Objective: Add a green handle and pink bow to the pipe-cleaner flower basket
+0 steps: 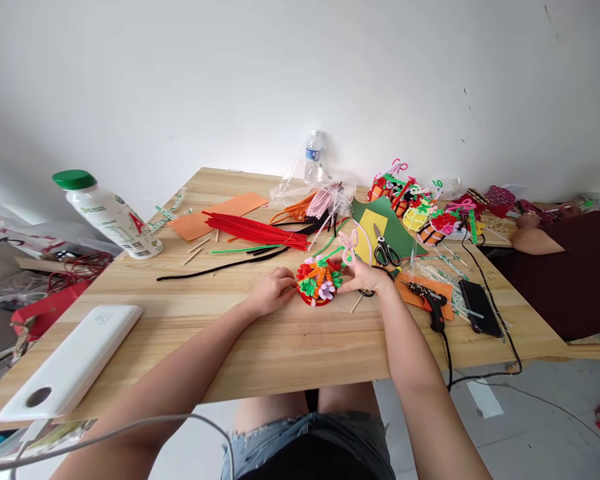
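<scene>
A small flower basket [311,291] made of fuzzy pipe cleaners, with red, orange, green and lilac flowers and a red rim, rests on the wooden table in front of me. A pink pipe-cleaner bow [349,247] rises from its upper right. My left hand [273,292] has curled fingers closed at the basket's left edge. From the right, my right hand [363,277] grips the basket's side with thumb and fingers; some fingertips are hidden behind it. Black-handled scissors [387,253] lie just beyond my right hand, on green and yellow sheets.
Red pipe cleaners [257,230] lie beyond the basket. Several finished baskets [420,217] stand back right. A glue gun [430,303] with its cord and a phone [480,307] lie right. A white bottle [113,217] and power bank [73,360] are left. A co-worker's arm [540,240] is far right.
</scene>
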{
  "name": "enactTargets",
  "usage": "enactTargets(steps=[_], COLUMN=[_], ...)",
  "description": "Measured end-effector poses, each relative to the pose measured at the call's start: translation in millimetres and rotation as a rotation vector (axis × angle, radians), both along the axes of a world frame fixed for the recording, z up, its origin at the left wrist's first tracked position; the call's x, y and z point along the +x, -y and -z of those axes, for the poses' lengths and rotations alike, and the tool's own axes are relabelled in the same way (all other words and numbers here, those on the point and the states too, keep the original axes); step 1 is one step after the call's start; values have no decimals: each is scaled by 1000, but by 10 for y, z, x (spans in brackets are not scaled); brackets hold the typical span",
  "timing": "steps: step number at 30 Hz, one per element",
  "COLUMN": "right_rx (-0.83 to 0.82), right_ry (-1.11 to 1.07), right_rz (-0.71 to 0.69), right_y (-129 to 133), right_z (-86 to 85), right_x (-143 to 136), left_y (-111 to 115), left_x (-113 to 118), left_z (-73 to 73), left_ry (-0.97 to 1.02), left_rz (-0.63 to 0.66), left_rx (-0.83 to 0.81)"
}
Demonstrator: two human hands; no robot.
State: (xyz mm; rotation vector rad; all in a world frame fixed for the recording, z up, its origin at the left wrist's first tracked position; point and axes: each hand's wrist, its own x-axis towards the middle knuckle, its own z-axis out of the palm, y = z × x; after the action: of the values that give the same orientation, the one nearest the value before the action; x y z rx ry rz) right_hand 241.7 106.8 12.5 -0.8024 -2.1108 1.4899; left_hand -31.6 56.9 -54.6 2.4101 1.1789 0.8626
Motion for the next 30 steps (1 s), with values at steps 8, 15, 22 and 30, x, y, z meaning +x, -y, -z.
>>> enactTargets(steps=[8,15,22,30], right_rx=[67,53,84,79], right_ry=[11,1,11,-21], right_rz=[56,69,71,119], right_y=[-23,-12,37,21], right_z=[90,108,48,56], right_x=[-51,-64,-110,-118], left_y=[16,16,15,2], left_x=[11,3,7,-2], left_z=[-15,-5,-15,30], left_ry=[-41,-34,-64,-109], left_rz=[-8,-8,-13,-28], left_rx=[8,0,20,43])
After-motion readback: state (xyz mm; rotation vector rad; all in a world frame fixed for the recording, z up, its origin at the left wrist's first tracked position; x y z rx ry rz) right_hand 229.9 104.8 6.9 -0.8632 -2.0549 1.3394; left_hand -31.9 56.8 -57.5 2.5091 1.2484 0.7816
